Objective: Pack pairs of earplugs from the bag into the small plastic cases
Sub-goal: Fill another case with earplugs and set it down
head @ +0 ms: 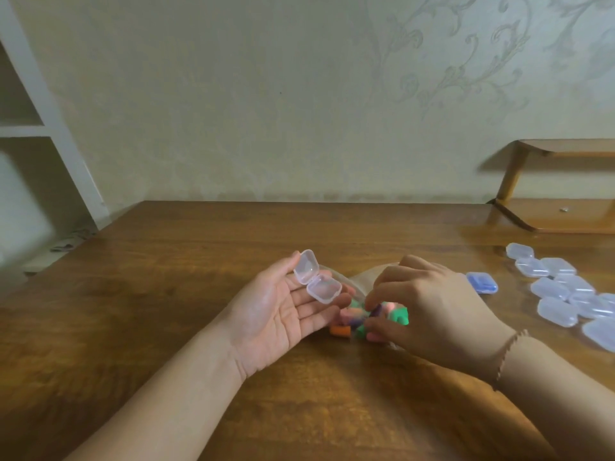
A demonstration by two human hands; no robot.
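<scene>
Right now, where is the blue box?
In the head view, the blue box lies on the right, between the right hand and the clear boxes.

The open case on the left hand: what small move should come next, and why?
Probably the right hand lifts one pair of earplugs from the bag into the open case: it looks empty, and the fingers are among the plugs.

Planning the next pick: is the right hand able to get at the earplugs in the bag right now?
Likely yes: the right hand has fingertips among the coloured earplugs in the bag, nothing between; the left hand carries the open case aside.
</scene>
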